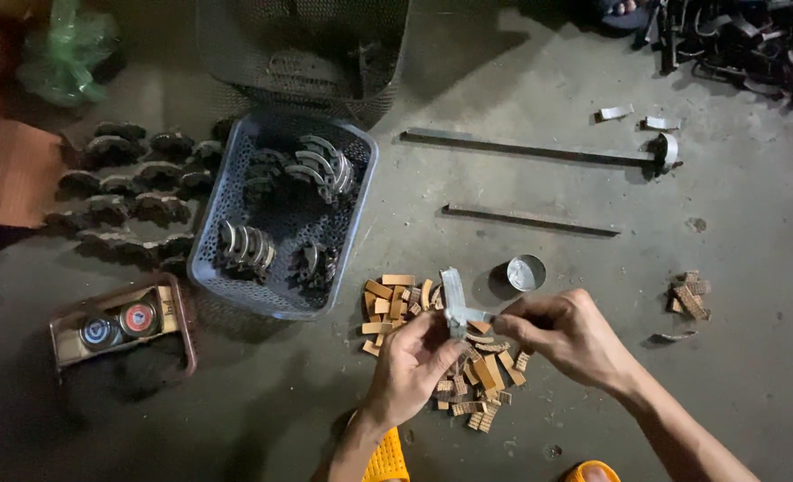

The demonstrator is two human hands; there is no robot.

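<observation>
Down on the concrete floor, the left hand and right hand both pinch 1 curved metal shoe above a heap of tan lining pieces, beside the grey basket.

Grey concrete floor strewn with small parts around a perforated plastic basket.

The basket sits left of centre, with curved metal pieces inside. Left of the basket, rows of dark curved parts lie on the floor; below-left of it is a small reddish tray holding two round tins. Behind the basket stands a wire mesh bin. Right of the basket, a heap of tan lining strips spreads out, with a small open metal can just beyond. Farther right lie two long metal bars and a smaller pile of strips.
</observation>
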